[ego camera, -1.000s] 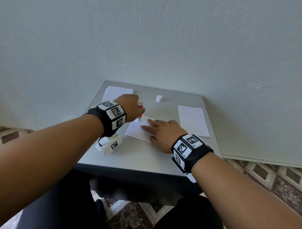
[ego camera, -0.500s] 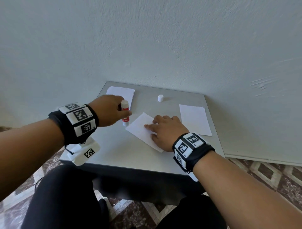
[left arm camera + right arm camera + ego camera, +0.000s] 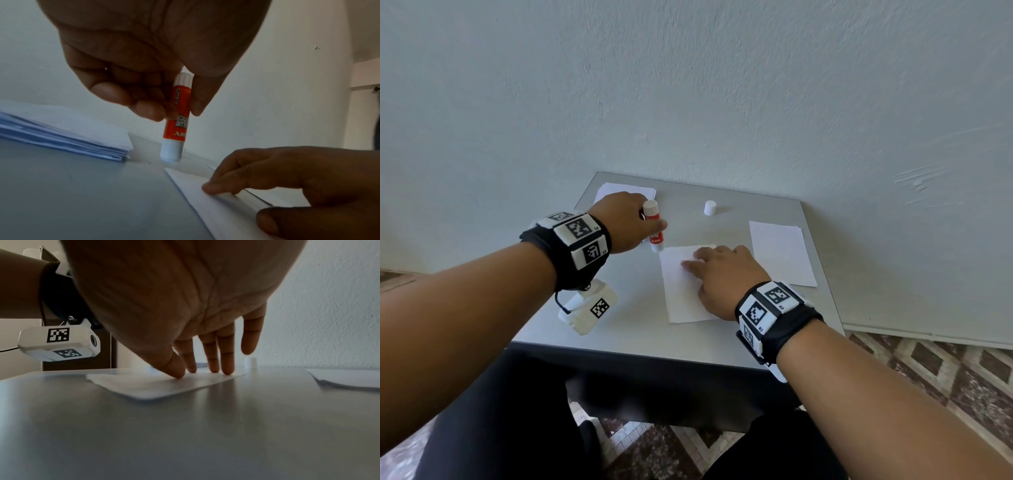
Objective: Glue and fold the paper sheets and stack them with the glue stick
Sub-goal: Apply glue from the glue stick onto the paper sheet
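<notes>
Glue stick [image 3: 654, 226] pinched upright between thumb and curled fingers of left hand [image 3: 625, 221], open end down just off far-left corner of paper sheet [image 3: 681, 291]. Sheet pinned flat under straight fingertips [image 3: 226, 369] of right hand [image 3: 726, 277] on table [image 3: 626, 329]. Cap [image 3: 710, 208] farther back.

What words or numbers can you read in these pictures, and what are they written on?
"GLUE STICK": upside down on the orange label of the glue stick that the left hand grips; partly hidden by a finger.
Other small print on that label: too blurred to read.
Tiny characters beside the black-and-white square codes on the left wristband and right wristband: too small to read.
Paper sheet under the right hand: no writing.
</notes>
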